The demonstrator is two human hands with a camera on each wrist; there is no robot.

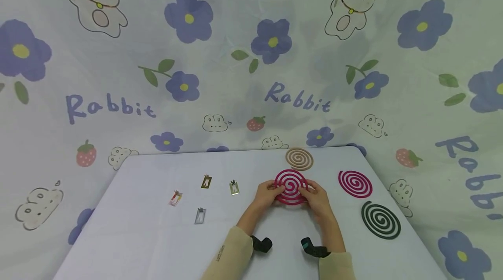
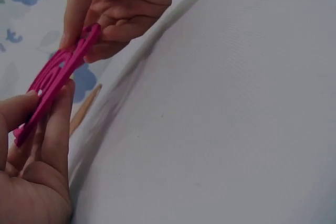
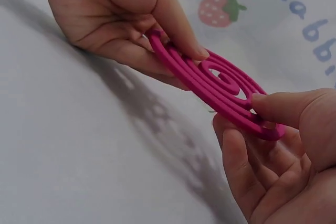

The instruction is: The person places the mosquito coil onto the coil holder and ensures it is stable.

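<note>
Both hands hold a magenta mosquito coil [image 1: 290, 185] by its opposite sides, raised over the white table with its flat face toward the head camera. My left hand [image 1: 266, 195] pinches the left edge, thumb on the face and fingers behind. On the opposite edge, my right hand [image 1: 320, 200] grips the coil the same way. Seen from the right wrist, the coil [image 3: 210, 100] is tilted and casts a spiral shadow on the table. From the left wrist it appears nearly edge-on, the fingers behind it partly hidden.
A tan coil [image 1: 299, 159] lies behind the hands. To the right lie another magenta coil [image 1: 355, 184] and a dark green coil [image 1: 380, 220]. Several small metal stands, including a gold one [image 1: 206, 181] and a silver one [image 1: 200, 216], are on the left. A rabbit-print cloth [image 1: 235, 96] hangs behind.
</note>
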